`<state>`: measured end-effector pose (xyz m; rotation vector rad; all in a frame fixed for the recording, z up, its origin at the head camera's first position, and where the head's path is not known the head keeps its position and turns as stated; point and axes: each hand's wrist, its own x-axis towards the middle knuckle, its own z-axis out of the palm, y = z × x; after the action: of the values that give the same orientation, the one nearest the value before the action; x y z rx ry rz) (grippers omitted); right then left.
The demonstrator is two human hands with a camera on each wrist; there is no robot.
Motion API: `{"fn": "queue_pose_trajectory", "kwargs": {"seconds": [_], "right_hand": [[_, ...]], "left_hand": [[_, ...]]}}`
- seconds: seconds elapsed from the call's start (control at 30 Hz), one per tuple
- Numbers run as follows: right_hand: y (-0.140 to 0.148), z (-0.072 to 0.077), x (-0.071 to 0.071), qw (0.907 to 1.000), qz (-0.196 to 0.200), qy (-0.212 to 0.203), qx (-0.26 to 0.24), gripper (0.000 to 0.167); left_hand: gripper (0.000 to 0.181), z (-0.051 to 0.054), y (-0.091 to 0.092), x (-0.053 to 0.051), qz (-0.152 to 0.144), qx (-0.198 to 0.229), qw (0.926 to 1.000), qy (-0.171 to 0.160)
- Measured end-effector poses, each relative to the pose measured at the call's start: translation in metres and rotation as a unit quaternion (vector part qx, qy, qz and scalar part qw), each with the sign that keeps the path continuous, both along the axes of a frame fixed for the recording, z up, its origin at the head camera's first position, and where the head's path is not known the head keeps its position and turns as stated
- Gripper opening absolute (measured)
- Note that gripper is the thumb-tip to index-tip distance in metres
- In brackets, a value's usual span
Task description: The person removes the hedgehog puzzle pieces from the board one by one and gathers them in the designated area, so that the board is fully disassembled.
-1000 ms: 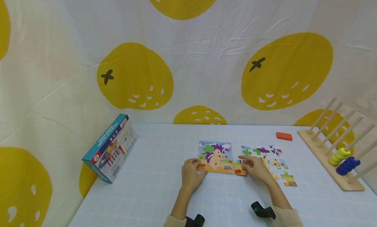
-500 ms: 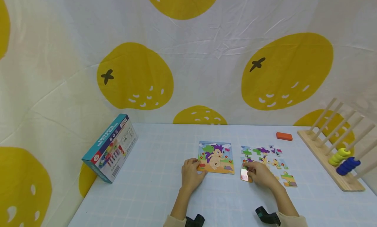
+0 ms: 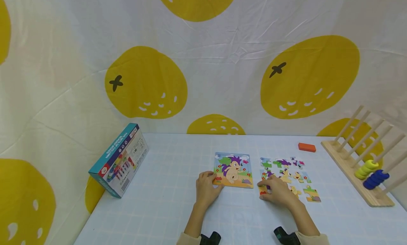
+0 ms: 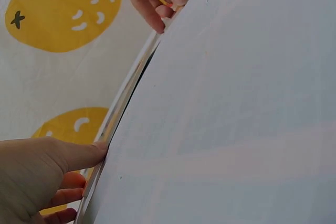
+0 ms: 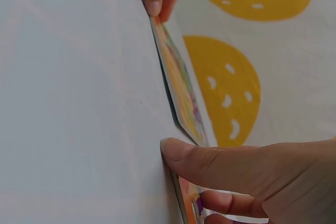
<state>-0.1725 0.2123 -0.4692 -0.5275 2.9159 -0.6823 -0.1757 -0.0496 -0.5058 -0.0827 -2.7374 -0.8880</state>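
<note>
The hedgehog puzzle board (image 3: 233, 170) lies flat on the table, and my left hand (image 3: 206, 188) holds its near left corner. In the left wrist view the left thumb (image 4: 86, 156) presses against the board's edge, with the other fingers bent beside it. Right of the board, my right hand (image 3: 278, 191) pinches an orange-edged puzzle piece (image 3: 262, 190) between thumb and fingers, low at the table; the hand covers part of it. Loose puzzle pieces (image 3: 285, 176) lie in rough rows beyond and beside the right hand, several of them partly hidden by it.
A boxed toy (image 3: 122, 162) stands at the table's left edge. On the right is a wooden peg stand (image 3: 356, 174) with yellow rings (image 3: 365, 169) and blue rings (image 3: 375, 178). An orange-red block (image 3: 306, 147) lies near the back edge, before a patterned cloth backdrop.
The right hand has taken the puzzle piece from beside the board's right edge rightward to the near left of the loose pieces, tilting it on the way. The left hand stays put.
</note>
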Motion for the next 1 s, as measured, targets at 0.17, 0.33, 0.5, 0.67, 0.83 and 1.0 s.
{"fn": "queue_pose_trajectory", "kwargs": {"seconds": [0.17,0.33,0.5,0.67,0.83,1.0], "right_hand": [[0.003,-0.001,0.000,0.9998,0.013,-0.008,-0.009,0.035],[0.006,-0.002,0.000,0.9998,0.015,-0.002,-0.013,0.031],[0.008,-0.001,0.000,0.9997,0.017,0.004,-0.016,0.029],[0.010,-0.002,-0.002,0.9999,0.012,0.008,-0.006,0.031],[0.012,-0.003,-0.002,0.9999,0.006,0.012,-0.005,0.032],[0.014,-0.004,-0.002,0.9999,-0.001,0.012,-0.012,0.033]], "left_hand": [[0.044,0.000,-0.001,0.001,-0.006,-0.001,1.0000,0.005],[0.044,0.000,0.000,0.000,-0.003,-0.001,1.0000,0.007],[0.044,0.001,0.001,0.001,-0.001,-0.001,1.0000,0.004],[0.044,0.001,0.000,0.001,-0.003,0.000,1.0000,0.002],[0.044,0.001,0.000,0.000,-0.004,-0.001,1.0000,0.002],[0.044,0.001,0.000,0.000,0.000,-0.001,1.0000,-0.001]]}}
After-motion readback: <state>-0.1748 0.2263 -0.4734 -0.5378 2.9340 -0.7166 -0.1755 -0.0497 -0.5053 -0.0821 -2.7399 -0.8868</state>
